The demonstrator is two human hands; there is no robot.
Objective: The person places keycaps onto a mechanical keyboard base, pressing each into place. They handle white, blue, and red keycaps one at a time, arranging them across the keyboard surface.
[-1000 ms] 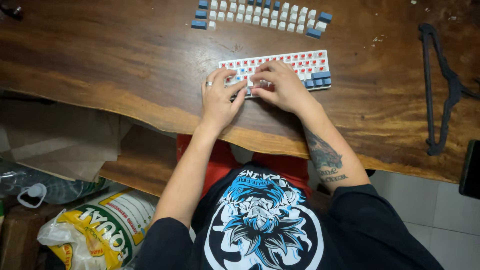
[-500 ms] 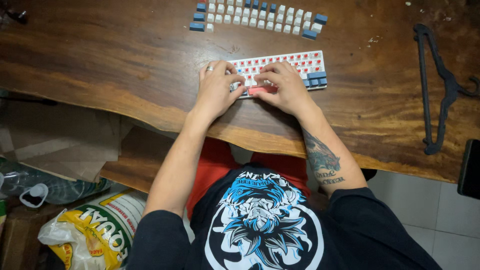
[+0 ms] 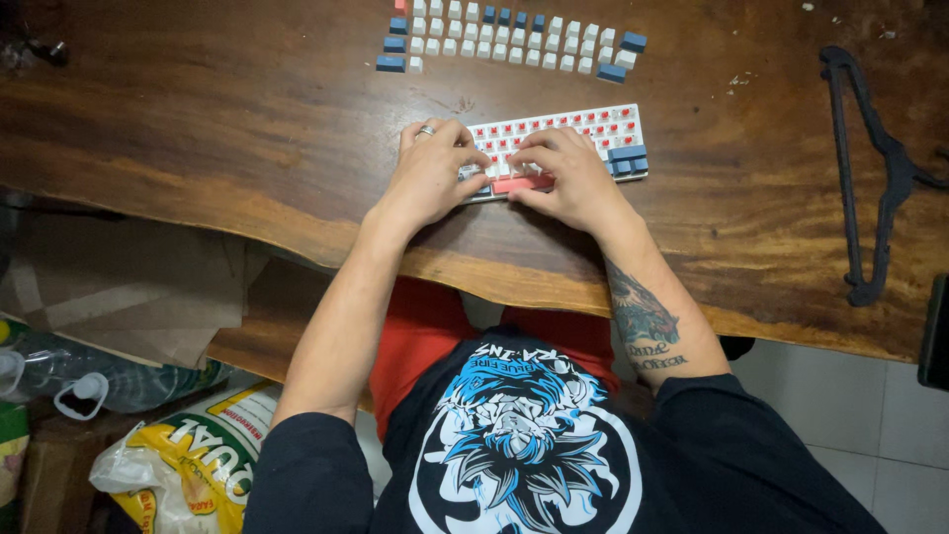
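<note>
A small white keyboard (image 3: 605, 123) with bare red switches and a few blue keycaps at its right end lies on the wooden table (image 3: 247, 119). A long pink keycap (image 3: 521, 184) sits along its front row. My left hand (image 3: 432, 176), with a ring on one finger, covers the keyboard's left part, and its thumb is at the pink keycap's left end. My right hand (image 3: 571, 176) rests on the middle, with its thumb and fingers pinched on the pink keycap. Rows of loose white and blue keycaps (image 3: 509, 40) lie farther back.
A black clothes hanger (image 3: 872, 158) lies on the table at the right. A dark flat object (image 3: 935, 331) sits at the right edge. Below the table's front edge, at the left, are a printed sack (image 3: 188, 465), a plastic bottle (image 3: 69, 381) and cardboard (image 3: 129, 287).
The long pink keycap, hidden under my fingers a second ago, now shows on the keyboard's front row. Both hands have spread slightly apart along it.
</note>
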